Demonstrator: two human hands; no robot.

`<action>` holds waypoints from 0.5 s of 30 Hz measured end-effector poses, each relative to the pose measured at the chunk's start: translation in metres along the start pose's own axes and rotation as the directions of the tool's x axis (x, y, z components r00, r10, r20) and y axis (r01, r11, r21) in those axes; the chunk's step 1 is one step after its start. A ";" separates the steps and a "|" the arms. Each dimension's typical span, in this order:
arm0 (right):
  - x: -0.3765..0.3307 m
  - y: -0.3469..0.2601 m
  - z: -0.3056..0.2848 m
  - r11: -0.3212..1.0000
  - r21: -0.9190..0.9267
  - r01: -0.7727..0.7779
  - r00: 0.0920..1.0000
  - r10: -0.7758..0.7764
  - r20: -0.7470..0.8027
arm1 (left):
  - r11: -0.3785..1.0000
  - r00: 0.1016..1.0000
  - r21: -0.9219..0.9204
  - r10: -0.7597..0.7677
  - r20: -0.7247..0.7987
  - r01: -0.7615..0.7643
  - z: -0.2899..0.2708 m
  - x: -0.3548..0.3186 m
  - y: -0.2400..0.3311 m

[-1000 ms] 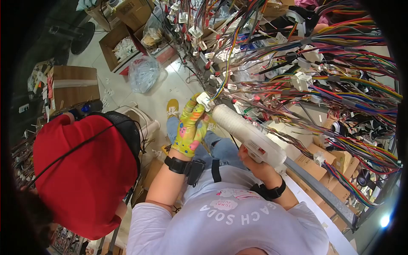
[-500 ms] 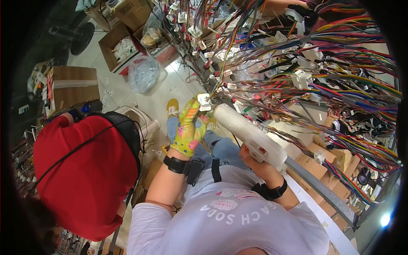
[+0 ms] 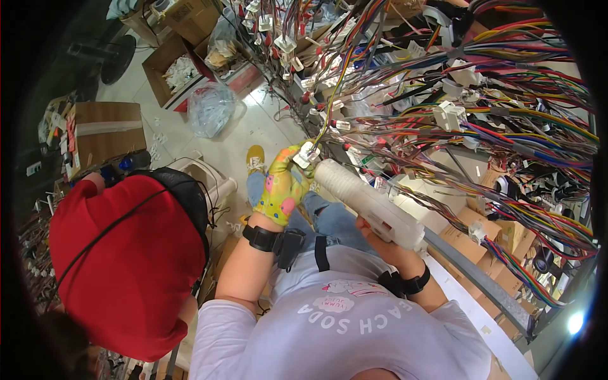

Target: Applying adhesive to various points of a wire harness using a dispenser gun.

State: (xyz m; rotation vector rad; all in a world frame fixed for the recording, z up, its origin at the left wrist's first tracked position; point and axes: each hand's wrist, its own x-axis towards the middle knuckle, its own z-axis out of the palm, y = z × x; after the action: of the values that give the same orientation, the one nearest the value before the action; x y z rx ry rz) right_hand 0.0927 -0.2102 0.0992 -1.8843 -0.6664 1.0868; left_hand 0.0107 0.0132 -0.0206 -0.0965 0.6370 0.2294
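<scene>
My left hand (image 3: 280, 189) wears a yellow patterned glove. It pinches a white plastic connector (image 3: 308, 154), from which a few coloured wires (image 3: 328, 114) run up toward the hanging harness. A large whitish gun-shaped tool (image 3: 364, 197) with a ribbed barrel is gripped by my bare right hand (image 3: 382, 242); the tool's body hides most of those fingers. The barrel's end is right beside the connector and my gloved fingertips. Whether they touch I cannot tell.
Bundles of coloured wires (image 3: 506, 120) with white connectors fill the upper right. A grey metal rail (image 3: 472, 278) runs along the right. To my left is another person in a red top (image 3: 126, 259). Cardboard boxes (image 3: 104, 133) and a clear plastic bag (image 3: 212, 111) lie on the floor.
The connector in my left hand has tilted and dropped slightly. The tool in my right hand has shifted a little to the left.
</scene>
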 end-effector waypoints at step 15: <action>0.002 0.002 0.004 0.999 -0.014 0.040 0.999 -0.040 -0.032 | 1.000 1.000 0.010 0.013 0.026 -0.013 0.011 -0.002 0.000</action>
State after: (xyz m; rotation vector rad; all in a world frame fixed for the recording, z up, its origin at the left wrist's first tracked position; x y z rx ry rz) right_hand 0.0899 -0.2084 0.0954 -1.8883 -0.6920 1.0274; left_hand 0.0155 0.0145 -0.0102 -0.0797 0.6130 0.2392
